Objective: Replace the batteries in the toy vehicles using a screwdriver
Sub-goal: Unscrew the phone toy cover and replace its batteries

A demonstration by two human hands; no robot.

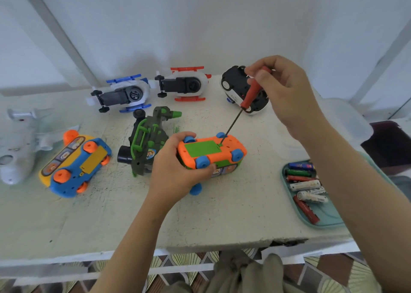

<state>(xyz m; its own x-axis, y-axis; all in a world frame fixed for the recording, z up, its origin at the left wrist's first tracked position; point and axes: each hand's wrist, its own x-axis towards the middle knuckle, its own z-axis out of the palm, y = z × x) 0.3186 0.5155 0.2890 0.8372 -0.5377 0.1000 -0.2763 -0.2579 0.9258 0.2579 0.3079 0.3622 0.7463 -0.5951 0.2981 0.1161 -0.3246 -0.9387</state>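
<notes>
An orange toy car (231, 149) with blue wheels lies upside down at the table's middle, its green battery cover (203, 148) facing up. My left hand (175, 172) grips the car's near left end and steadies it. My right hand (282, 88) holds a red-handled screwdriver (252, 92) from above. Its thin shaft slants down to the left, with the tip at the right edge of the green cover.
A teal tray (329, 221) of several batteries sits at the right. A blue-and-yellow bus (75, 163), a dark green vehicle (149, 137), a blue helicopter (122, 94), a red helicopter (184, 83), a black-and-white car (235, 81) and a white plane (17, 141) lie around the table (222, 221).
</notes>
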